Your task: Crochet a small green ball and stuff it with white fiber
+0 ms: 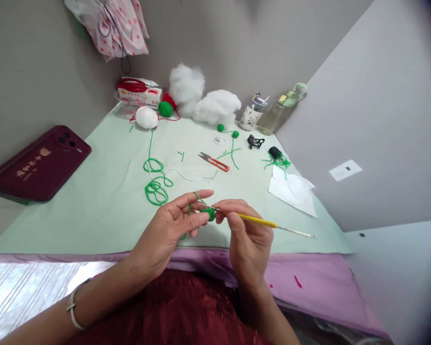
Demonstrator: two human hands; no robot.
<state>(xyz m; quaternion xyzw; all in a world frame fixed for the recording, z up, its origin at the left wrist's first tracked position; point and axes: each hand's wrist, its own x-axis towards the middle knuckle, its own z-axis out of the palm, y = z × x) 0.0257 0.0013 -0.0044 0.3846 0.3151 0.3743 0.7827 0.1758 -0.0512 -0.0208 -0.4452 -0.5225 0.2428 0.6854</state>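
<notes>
Between thumb and fingers, my left hand (175,218) pinches a small green crochet piece (210,213), with green yarn running over its raised index finger. My right hand (249,235) grips a crochet hook (258,219) with a yellow handle and metal at both ends. The hook's left tip meets the green piece; whether yarn sits in its notch is too small to tell. Loose loops of green yarn (157,184) lie on the table to the left of my hands. Beyond my hands rest orange-handled thread snips (215,162).
Balls of white yarn (146,117) and green yarn (165,109) stand near a box (143,93) topped with red scissors. White stuffing (215,106), a pen cup (252,115) and a water bottle (280,110) line the back. A black hair clip (255,142) and white paper (290,189) lie right; a dark-red-cased device (39,163) leans left.
</notes>
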